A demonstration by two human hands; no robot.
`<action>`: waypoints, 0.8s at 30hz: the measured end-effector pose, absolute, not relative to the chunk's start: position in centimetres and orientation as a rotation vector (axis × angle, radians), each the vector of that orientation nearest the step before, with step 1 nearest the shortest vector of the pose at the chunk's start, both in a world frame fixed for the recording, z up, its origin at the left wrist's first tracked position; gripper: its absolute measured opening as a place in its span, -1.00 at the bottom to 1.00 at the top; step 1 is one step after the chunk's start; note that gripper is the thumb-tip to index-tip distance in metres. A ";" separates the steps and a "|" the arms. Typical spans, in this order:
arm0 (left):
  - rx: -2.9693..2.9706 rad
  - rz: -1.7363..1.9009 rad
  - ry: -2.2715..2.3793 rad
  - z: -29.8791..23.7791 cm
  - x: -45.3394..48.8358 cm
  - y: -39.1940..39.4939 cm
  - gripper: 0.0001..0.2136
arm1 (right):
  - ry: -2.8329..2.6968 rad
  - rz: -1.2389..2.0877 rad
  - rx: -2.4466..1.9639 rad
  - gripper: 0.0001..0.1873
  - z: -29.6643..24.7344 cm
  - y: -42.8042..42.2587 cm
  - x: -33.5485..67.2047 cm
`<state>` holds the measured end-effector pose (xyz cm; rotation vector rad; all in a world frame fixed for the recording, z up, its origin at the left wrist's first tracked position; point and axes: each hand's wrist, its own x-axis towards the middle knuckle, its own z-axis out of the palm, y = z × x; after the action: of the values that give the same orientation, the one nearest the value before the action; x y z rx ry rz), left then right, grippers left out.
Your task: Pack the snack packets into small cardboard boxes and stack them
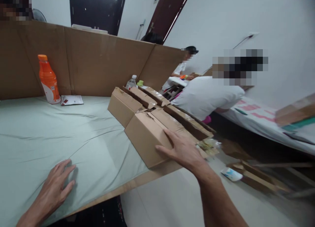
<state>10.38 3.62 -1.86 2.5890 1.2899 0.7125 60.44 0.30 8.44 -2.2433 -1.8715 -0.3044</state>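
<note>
My left hand (57,182) rests on the pale green cloth (95,135) that covers the table, fingers apart and nothing in it. My right hand (180,150) lies over the near end of a brown cardboard box (145,138), thumb on its side and the other fingers across its top, apart from the thumb. Several similar narrow cardboard boxes stand around it, one of them an open-topped box (187,122) along the right. By the right wrist, a clump of clear plastic packaging (210,146) with yellowish contents sticks out past the boxes.
A tall cardboard screen (88,59) borders the table's back. Before it stand an orange bottle (49,79) and a flat white packet (72,100); a clear bottle (131,82) is behind the boxes. Rightward, a person in white (209,92) leans over another table. A carton (258,177) lies low at right.
</note>
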 end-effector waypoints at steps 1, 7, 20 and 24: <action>2.591 0.716 1.275 -2.0 10.6 3.7 -0.65 | -1.894 -0.268 -2.243 -0.36 8.8 0.5 60.7; 2.626 0.725 1.260 -2.6 11.0 3.4 -0.67 | -1.902 -0.311 -2.205 -0.38 7.8 0.5 60.9; 2.710 0.674 1.211 -3.7 9.8 3.7 -0.65 | -1.838 -0.640 -2.109 -0.42 12.8 5.4 55.9; 2.731 0.751 1.195 -4.4 9.8 4.0 -0.67 | -1.819 -0.267 -2.370 -0.49 15.3 12.2 55.2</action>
<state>9.81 4.03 -4.40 2.7309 1.1947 0.7514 55.23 12.24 15.33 -2.3704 -1.8187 -0.2674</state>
